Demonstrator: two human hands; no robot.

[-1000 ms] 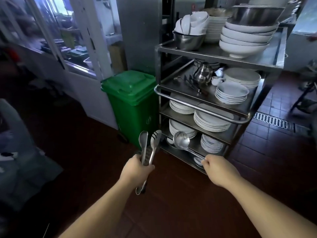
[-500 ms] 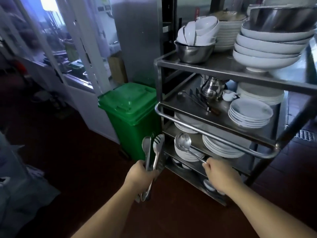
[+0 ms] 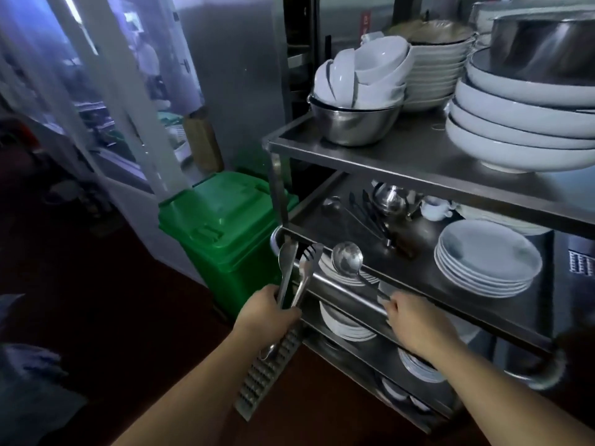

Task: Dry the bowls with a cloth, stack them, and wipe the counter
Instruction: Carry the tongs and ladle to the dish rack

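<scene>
Bowls are what this job turns on, and they sit on the top shelf of the stainless-steel trolley (image 3: 402, 162): small white porcelain bowls (image 3: 363, 75) tipped loosely on edge inside a round steel basin (image 3: 354, 123), and beside them a neat pile of wide, shallow white bowls (image 3: 521, 123) with a large steel mixing bowl (image 3: 544, 46) on top. Whether any of these are wet or already dried cannot be told. No cloth shows anywhere in view, and no counter is being wiped, so judging from how things lie, the drying, the stacking of the small bowls and the wiping all look to be not yet begun. Both hands are busy with utensils instead. The left hand (image 3: 267, 313) grips a pair of steel serving tongs (image 3: 296, 272), their spoon and fork ends pointing up toward the trolley's push rail (image 3: 347, 294). The right hand (image 3: 412, 320) is curled by the rail at the handle end of a long steel ladle (image 3: 347, 259); it appears to pinch that handle, though the fingertips are hidden. Flat white plates (image 3: 486, 255) are stacked on the middle shelf, and a green plastic lidded bin (image 3: 222, 226) stands just beside the trolley. My reading is that the utensils need setting down and a cloth fetched first.
</scene>
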